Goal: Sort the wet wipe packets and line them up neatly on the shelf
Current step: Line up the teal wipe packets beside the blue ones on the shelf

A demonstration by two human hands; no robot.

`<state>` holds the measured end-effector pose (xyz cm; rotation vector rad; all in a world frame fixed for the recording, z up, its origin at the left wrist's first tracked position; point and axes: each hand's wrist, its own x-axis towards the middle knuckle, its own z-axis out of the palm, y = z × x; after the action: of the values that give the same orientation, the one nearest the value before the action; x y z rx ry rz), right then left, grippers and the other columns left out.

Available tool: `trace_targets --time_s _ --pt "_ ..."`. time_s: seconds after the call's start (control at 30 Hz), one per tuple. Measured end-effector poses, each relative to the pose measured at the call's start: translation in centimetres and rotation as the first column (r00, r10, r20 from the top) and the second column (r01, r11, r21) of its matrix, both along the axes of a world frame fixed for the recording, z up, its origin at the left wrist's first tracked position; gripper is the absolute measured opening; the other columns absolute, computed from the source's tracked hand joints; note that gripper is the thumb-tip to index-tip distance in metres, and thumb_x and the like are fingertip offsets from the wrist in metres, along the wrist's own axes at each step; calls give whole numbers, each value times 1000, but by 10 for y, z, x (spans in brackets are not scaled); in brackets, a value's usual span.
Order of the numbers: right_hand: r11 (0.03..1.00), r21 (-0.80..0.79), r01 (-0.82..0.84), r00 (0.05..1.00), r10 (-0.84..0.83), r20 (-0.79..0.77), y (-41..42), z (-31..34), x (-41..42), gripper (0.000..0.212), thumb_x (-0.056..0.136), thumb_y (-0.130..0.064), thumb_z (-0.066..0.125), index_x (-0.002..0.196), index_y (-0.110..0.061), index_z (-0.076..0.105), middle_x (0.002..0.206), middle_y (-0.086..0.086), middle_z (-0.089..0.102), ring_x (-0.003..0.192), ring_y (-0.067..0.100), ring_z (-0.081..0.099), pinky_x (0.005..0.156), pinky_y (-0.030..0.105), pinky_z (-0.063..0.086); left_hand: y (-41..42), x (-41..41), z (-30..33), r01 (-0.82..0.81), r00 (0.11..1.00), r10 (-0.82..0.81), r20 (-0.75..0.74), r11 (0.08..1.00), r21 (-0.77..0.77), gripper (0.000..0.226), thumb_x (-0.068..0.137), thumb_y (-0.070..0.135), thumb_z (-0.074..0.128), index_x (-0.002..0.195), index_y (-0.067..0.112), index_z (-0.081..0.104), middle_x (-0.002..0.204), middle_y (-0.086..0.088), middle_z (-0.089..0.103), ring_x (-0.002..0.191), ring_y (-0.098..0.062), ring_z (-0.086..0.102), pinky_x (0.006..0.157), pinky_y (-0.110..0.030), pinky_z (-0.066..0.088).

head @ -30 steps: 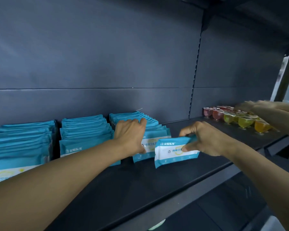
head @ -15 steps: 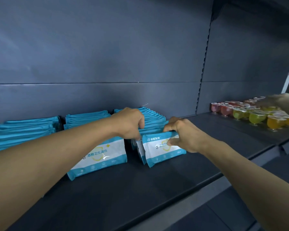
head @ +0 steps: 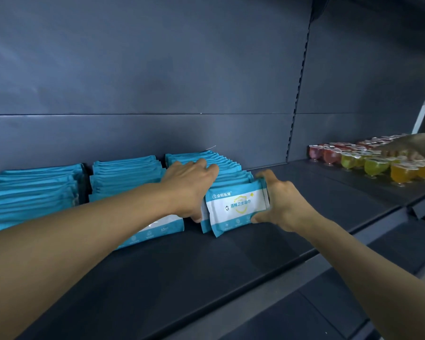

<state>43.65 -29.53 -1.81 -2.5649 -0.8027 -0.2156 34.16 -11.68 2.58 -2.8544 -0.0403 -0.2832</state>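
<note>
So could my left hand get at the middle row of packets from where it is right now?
Probably yes. The left hand rests on the right-hand row, and the middle row stands just beside it with its tops uncovered; only the left forearm crosses in front of that row.

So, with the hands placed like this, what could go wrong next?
1. The front packet leans at the end of the right row. If the right hand lets go early, it may fall flat forward.
2. The left hand presses on that row's tops; a hard push could spread the packets.
3. The left forearm crosses the middle row and could knock it.
</note>
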Motion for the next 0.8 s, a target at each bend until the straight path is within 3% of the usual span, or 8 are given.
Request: trace_targets --time_s 0.23,0.43,0.8 --pt "995 97 32 996 -40 81 12 -2 4 76 54 -24 88 107 -22 33 87 1 57 81 26 59 72 43 54 -5 -2 2 39 994 -41 96 999 27 58 66 35 82 97 19 34 100 3 43 80 -18 40 68 -30 31" --pt "978 207 18 999 -24 26 6 -7 8 63 68 -9 80 113 -21 38 91 2 62 75 18 62 69 37 57 -1 -3 9 36 997 -41 -59 996 -80 64 63 29 86 100 20 35 99 5 34 87 -17 42 65 -30 34" --pt "989 137 53 998 -50 -26 7 -6 8 54 72 -21 80 112 -15 43 103 2 61 86 20 61 73 35 56 -1 2 3 68 996 -67 51 997 -22 52 67 34 81 87 18 36 90 4 39 80 -17 40 63 -30 31"
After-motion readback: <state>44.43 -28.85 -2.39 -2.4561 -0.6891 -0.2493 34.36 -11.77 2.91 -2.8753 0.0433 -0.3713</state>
